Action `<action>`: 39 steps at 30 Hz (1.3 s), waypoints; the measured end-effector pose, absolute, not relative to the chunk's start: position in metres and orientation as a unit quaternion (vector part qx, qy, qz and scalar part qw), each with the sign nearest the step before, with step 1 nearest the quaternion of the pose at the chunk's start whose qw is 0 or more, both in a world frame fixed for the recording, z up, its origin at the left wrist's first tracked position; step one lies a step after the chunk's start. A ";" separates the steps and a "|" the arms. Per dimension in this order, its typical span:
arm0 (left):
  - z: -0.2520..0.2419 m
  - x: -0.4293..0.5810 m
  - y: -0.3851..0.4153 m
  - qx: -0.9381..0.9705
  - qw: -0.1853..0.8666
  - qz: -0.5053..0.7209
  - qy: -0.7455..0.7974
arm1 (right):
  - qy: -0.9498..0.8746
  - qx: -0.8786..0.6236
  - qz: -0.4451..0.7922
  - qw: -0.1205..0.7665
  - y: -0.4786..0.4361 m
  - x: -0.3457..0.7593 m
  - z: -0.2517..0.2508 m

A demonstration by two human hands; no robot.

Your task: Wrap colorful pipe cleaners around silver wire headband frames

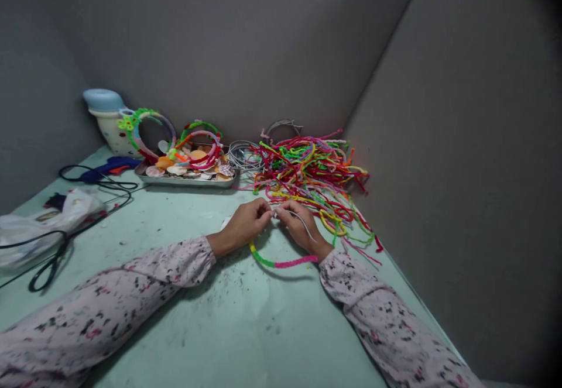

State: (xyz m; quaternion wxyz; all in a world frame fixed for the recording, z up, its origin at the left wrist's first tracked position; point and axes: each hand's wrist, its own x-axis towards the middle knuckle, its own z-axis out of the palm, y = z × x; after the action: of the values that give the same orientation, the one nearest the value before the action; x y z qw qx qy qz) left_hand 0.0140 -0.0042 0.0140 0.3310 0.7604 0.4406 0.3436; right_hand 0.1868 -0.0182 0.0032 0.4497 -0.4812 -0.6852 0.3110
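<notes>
Just below both hands [246, 222] [301, 233], pinching a thin pale wire [304, 223], curves a yellow-green-pink fuzzy strip [276, 265]

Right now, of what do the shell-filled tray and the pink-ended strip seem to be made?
Shell-filled tray: likely metal, satin grey; its thin rim shines faintly. Pink-ended strip: chenille-like fibre, matte; its outline looks fuzzy. Any inner core is hidden.

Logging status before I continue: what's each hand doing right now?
Left hand: closed, holding the curved fuzzy strip.
Right hand: closed, apparently pinching the grey wire.
</notes>
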 end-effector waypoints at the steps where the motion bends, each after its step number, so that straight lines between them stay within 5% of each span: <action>1: 0.014 0.014 -0.004 0.764 0.323 0.342 0.442 | -0.686 -0.481 0.309 0.451 -0.018 0.187 0.003; 31: 0.020 0.014 -0.010 0.813 0.171 0.307 0.465 | -0.710 -0.472 0.272 0.447 -0.020 0.186 0.005; 35: 0.017 0.014 -0.007 0.787 0.243 0.347 0.448 | -0.703 -0.476 0.270 0.455 -0.019 0.186 0.006; 39: 0.011 0.015 0.000 0.708 0.425 0.372 0.424 | -0.694 -0.487 0.258 0.464 -0.019 0.187 0.004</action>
State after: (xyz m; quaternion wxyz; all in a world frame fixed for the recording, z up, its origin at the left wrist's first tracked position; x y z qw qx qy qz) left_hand 0.0150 -0.0005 0.0108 0.4253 0.7080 0.4236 0.3720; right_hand 0.1868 -0.0185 0.0042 0.4641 -0.4869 -0.6936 0.2577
